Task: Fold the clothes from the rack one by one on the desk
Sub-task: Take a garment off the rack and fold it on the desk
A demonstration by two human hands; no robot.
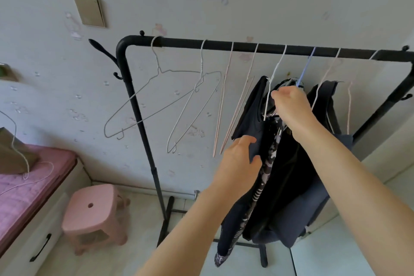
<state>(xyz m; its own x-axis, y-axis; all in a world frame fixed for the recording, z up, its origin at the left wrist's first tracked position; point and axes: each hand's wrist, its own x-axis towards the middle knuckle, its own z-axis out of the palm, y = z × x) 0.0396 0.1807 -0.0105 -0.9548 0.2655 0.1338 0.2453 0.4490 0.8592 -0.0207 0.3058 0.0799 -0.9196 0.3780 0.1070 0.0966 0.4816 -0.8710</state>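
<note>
Both bare arms are reaching up toward the black rack (pixel 246 45). Left hand (pixel 238 159) is gripping the edge of a dark shirt (pixel 251 116), and right hand (pixel 291 105) is pinching its white hanger (pixel 272 78). Four empty hangers (pixel 156 101) are hanging beside it, so some clothes are probably done already. Maybe three dark clothes are waiting; they bunch together, so counting is hard.

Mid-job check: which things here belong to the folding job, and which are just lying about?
Part of the job:
- black metal clothes rack
- dark navy garment, gripped by the left hand
- white wire hanger, pinched by the right hand
- other dark hanging clothes

Lying about:
- empty wire hangers
- pink plastic stool
- pink mattress
</note>
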